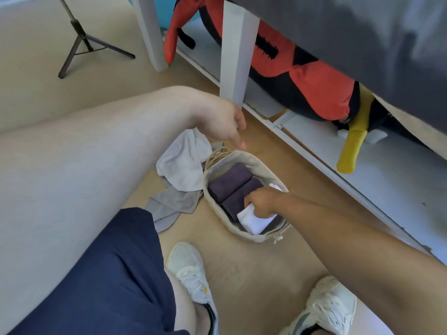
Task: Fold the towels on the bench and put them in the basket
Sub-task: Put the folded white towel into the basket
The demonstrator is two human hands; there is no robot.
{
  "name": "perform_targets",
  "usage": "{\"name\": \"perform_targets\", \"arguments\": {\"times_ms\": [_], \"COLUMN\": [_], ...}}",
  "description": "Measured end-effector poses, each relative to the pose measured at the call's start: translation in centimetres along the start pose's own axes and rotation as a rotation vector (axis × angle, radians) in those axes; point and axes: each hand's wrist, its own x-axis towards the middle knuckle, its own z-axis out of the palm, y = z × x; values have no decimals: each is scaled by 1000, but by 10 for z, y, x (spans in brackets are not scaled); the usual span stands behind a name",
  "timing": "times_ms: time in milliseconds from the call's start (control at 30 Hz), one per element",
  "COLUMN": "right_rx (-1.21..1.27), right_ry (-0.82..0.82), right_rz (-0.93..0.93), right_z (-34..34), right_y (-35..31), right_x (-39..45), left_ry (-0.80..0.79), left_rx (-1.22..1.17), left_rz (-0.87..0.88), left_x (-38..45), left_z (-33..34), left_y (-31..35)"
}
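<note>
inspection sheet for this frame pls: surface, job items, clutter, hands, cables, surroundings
Surface: light wood floor, bare around the basket.
Job's things: oval beige fabric basket on the floor; two folded dark purple towels side by side inside; folded white towel at its near end.
Clutter: crumpled white cloth and grey cloth on the floor left of the basket.
Hands: right hand has its grip on the white towel inside the basket; left hand hovers above the rim, fingers relaxed, empty.
Cables: nothing seen.
Surroundings: black tripod, white furniture leg, red-and-black plush toy, white sneakers.
</note>
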Motion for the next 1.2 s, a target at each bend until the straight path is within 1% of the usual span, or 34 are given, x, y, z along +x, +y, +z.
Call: {"name": "perform_targets", "arguments": {"times_ms": [200, 467, 567, 633, 700, 800, 867, 933, 1000, 1067, 1200], "right_rx": [5, -121, -133, -116, -64, 38, 42, 112, 245, 319, 339], "right_ry": [17, 34, 62, 108, 199, 339, 365, 327, 234, 140, 36], "right_rz": [8, 21, 21, 14, 33, 164, 274, 393, 486, 513, 511], "right_z": [12, 30, 36, 38, 40, 43, 43, 44, 47, 53, 63], "right_y": [1, -6, -5, -4, -3, -1, 0, -2, -8, -14, -11], "right_x": [8, 15, 15, 14, 13, 7, 2, -1, 1, 6, 13], "left_ry": [-9, -22, -25, -29, -32, -30, -32, -35, -36, -46, -72], "left_rx": [28, 47, 64, 81, 94, 105, 103, 108, 117, 114, 104], "left_rz": [9, 12, 13, 18, 24, 29, 31, 30, 28, 32, 38], "left_x": [4, 9, 10, 11, 12, 14, 14, 14, 15, 17, 22], "left_z": [3, 6, 6, 7, 7, 8, 8, 8, 9, 11, 18], "left_y": [4, 0, 1, 2, 5, 7, 7, 7, 7, 8, 6]}}
